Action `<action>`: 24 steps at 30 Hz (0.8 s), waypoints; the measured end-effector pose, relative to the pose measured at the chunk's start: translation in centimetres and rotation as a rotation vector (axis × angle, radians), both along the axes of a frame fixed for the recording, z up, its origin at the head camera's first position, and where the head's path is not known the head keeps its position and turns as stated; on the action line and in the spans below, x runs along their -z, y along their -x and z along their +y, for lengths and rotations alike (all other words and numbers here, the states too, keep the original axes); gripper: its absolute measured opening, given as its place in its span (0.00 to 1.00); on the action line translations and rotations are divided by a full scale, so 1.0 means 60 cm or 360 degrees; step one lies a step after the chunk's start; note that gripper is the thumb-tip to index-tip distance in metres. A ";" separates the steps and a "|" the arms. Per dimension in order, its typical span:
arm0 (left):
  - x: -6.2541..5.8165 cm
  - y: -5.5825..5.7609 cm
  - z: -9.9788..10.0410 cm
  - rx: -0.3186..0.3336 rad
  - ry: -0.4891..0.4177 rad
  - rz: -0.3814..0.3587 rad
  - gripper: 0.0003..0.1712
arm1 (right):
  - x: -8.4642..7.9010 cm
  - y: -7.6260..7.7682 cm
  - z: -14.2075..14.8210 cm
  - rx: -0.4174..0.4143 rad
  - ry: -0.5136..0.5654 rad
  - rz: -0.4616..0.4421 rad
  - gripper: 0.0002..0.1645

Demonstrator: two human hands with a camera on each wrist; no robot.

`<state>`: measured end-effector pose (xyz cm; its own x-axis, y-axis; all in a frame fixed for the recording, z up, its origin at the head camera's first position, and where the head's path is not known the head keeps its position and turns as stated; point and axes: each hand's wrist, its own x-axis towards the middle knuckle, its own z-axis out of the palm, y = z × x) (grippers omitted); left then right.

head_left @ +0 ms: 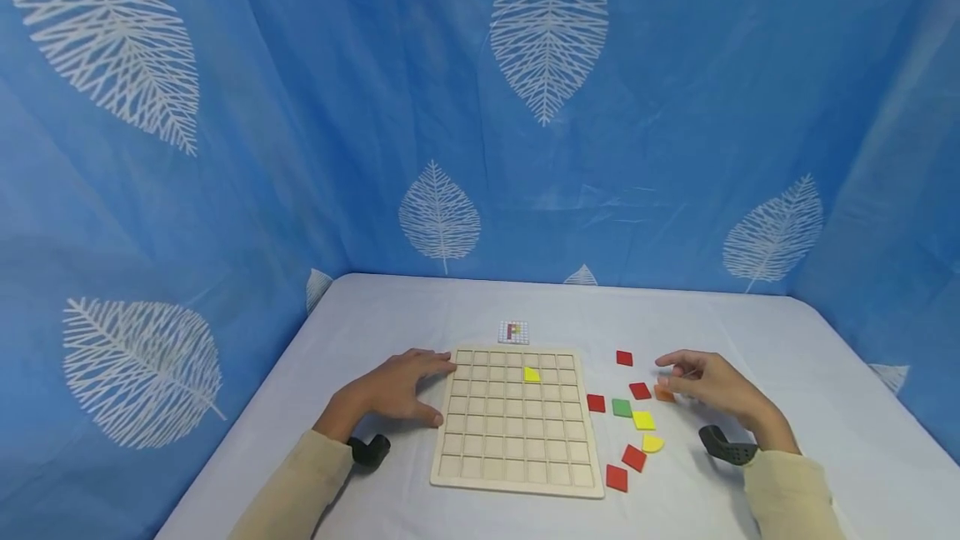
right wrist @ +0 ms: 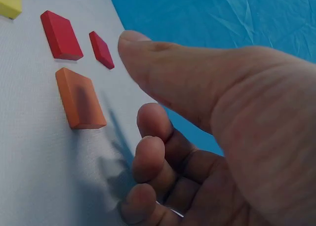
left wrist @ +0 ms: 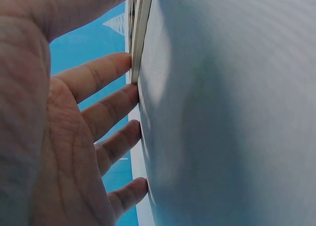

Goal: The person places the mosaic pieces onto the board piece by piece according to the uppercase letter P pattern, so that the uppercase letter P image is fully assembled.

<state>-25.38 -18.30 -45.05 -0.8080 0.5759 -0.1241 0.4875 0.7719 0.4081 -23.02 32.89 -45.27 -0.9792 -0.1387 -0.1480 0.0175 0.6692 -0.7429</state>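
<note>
My left hand point(head_left: 393, 390) rests with spread fingers along the left edge of a wooden grid board point(head_left: 493, 423). In the left wrist view, fingertips touch the board's edge point(left wrist: 141, 36) and the tablecloth. One yellow piece point(head_left: 532, 374) with a rounded side lies in an upper cell of the grid. To the right, my right hand point(head_left: 712, 382) hovers beside an orange square tile point(right wrist: 79, 100), which lies flat on the cloth under its shadow. That hand's fingers are loosely bent and hold nothing; a gap shows between them and the tile.
Between board and right hand lie several red tiles point(head_left: 617, 478), a green tile point(head_left: 622, 407), a yellow square point(head_left: 643, 420) and a yellow rounded piece point(head_left: 652, 443). A small printed pattern card point(head_left: 513, 332) lies behind the board. Blue leaf-patterned cloth point(head_left: 562, 215) hangs around the white table.
</note>
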 end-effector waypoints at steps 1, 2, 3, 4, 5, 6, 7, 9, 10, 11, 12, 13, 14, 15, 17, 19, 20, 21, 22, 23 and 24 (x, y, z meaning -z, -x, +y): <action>0.000 -0.001 0.001 -0.0002 0.0000 0.0002 0.49 | 0.001 -0.001 0.001 0.0001 -0.0009 0.0001 0.33; 0.000 -0.001 0.002 -0.0004 0.0003 0.0003 0.48 | 0.002 -0.002 0.002 0.0009 -0.0020 -0.0001 0.34; 0.000 -0.001 0.003 -0.0005 0.0005 0.0003 0.48 | 0.002 -0.003 0.003 0.0014 -0.0033 -0.0004 0.35; 0.000 -0.001 0.005 -0.0008 0.0004 0.0001 0.48 | 0.002 -0.005 0.004 0.0023 -0.0038 -0.0018 0.36; 0.000 -0.002 0.004 -0.0011 0.0001 -0.0001 0.48 | 0.002 -0.005 0.004 0.0029 -0.0045 -0.0032 0.36; 0.001 -0.002 0.004 -0.0010 0.0002 0.0001 0.48 | 0.002 -0.005 0.004 0.0037 -0.0052 -0.0047 0.37; 0.001 -0.001 0.003 -0.0009 -0.0003 -0.0001 0.48 | 0.002 -0.005 0.004 0.0044 -0.0060 -0.0063 0.37; 0.002 -0.001 0.003 -0.0006 -0.0009 0.0000 0.48 | 0.002 -0.005 0.004 0.0056 -0.0074 -0.0089 0.37; 0.003 0.000 0.002 -0.0006 -0.0011 0.0004 0.48 | 0.003 -0.004 0.004 0.0064 -0.0080 -0.0103 0.36; 0.004 0.001 0.002 -0.0005 -0.0013 0.0007 0.48 | 0.004 -0.004 0.005 0.0069 -0.0091 -0.0110 0.36; 0.004 0.001 0.002 -0.0003 -0.0014 0.0009 0.48 | 0.005 -0.003 0.005 0.0075 -0.0103 -0.0116 0.35; 0.005 0.002 0.002 -0.0002 -0.0012 0.0013 0.48 | 0.006 -0.003 0.005 0.0083 -0.0114 -0.0119 0.35; 0.006 0.002 0.002 -0.0002 -0.0009 0.0014 0.48 | 0.007 -0.002 0.005 0.0092 -0.0121 -0.0122 0.35; 0.006 0.002 0.001 -0.0002 -0.0007 0.0016 0.48 | 0.007 -0.002 0.005 0.0096 -0.0127 -0.0123 0.34; 0.007 0.002 0.001 -0.0001 -0.0005 0.0016 0.48 | 0.009 -0.001 0.006 0.0088 -0.0139 -0.0116 0.33; 0.006 0.002 0.001 -0.0002 -0.0002 0.0014 0.48 | 0.009 -0.001 0.007 0.0093 -0.0148 -0.0113 0.32; 0.006 0.002 0.001 -0.0004 -0.0002 0.0011 0.48 | 0.009 -0.001 0.007 0.0092 -0.0152 -0.0111 0.31; 0.005 0.001 0.001 -0.0005 -0.0004 0.0009 0.48 | 0.009 -0.002 0.007 0.0089 -0.0154 -0.0108 0.31; 0.004 0.001 0.001 -0.0006 -0.0002 0.0008 0.48 | 0.008 -0.002 0.007 0.0093 -0.0160 -0.0108 0.30; 0.003 0.000 0.002 -0.0008 -0.0002 0.0004 0.48 | 0.008 -0.002 0.007 0.0096 -0.0167 -0.0108 0.30; 0.002 0.000 0.002 -0.0010 -0.0002 0.0001 0.48 | 0.007 -0.002 0.006 0.0096 -0.0169 -0.0106 0.29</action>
